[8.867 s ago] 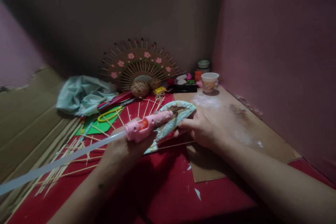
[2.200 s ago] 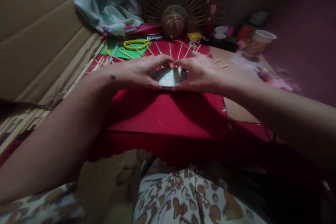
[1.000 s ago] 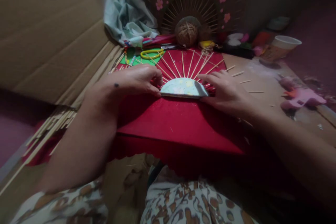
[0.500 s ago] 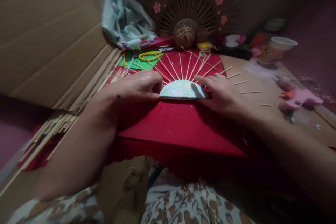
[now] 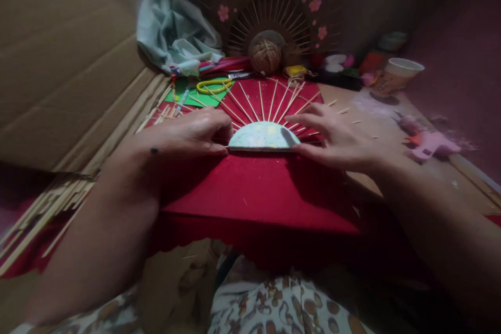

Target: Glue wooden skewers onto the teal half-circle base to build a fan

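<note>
Between my fingertips (image 5: 222, 149), the half-disc (image 5: 261, 136) is covering the fanned sticks' (image 5: 260, 102) ends. My left hand (image 5: 188, 133) and right hand (image 5: 336, 138), half-curled, are pinning its corners flat, gripping nothing.

Both bare forearms converge on the half-round paper piece (image 5: 262, 136). The left grip (image 5: 188, 133) lies palm down at its left end, fingers bent, thumb tip at the corner; a pinch cannot be made out. The right grip (image 5: 336, 138) lies palm down at its right end, fingers spread, thumb touching the corner.
</note>
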`<state>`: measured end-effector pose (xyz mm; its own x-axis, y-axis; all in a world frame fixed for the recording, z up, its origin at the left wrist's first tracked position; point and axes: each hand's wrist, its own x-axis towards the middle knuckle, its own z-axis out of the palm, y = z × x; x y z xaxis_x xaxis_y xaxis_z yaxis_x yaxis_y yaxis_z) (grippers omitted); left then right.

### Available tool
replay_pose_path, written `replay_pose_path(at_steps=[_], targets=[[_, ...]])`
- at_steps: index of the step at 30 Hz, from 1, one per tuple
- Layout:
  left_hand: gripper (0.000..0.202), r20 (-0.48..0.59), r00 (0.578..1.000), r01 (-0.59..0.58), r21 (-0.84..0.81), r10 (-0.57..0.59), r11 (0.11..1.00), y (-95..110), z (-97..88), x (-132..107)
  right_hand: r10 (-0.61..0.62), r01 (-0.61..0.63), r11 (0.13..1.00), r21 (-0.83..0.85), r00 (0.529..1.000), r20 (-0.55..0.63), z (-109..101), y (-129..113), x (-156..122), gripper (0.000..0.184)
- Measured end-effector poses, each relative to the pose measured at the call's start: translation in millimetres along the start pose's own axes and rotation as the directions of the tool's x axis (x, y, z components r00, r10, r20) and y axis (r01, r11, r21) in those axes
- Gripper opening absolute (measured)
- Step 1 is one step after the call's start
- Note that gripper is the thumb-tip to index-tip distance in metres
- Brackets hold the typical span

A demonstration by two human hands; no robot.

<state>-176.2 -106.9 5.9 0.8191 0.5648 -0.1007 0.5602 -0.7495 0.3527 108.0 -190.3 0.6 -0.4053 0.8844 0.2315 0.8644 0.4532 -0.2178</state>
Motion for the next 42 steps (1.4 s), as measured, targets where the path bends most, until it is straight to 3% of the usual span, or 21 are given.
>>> replay_pose_path(at_steps=[3,5,12,17,25,42], targets=[[0.021,-0.015,1.0,0.013,0.0,-0.013,1.0,1,-3.5,-1,0.111,-0.108,0.992,0.066,0.993,-0.049,-17,3,-1,0.033],[0.025,-0.036,0.999,0.033,0.022,-0.032,0.999,5,-5.7,1,0.118,-0.113,0.986,0.123,0.992,-0.041,-19,4,0,0.026],[0.036,-0.096,0.992,0.078,0.011,-0.077,0.997,14,-1.8,8,0.142,-0.15,0.955,0.257,0.989,0.047,3,5,7,0.012],[0.031,-0.085,0.995,0.056,0.029,-0.053,0.998,8,5.2,10,0.111,-0.117,0.98,0.161,0.993,0.045,9,5,6,0.017],[0.025,-0.096,0.995,0.022,0.063,-0.016,0.998,10,9.0,11,-0.073,0.076,0.997,0.028,0.994,-0.082,22,2,-4,0.014],[0.02,-0.124,0.992,0.027,0.043,-0.021,0.999,16,12.4,4,-0.056,0.053,0.998,-0.028,0.988,-0.141,27,-8,-8,0.012]])
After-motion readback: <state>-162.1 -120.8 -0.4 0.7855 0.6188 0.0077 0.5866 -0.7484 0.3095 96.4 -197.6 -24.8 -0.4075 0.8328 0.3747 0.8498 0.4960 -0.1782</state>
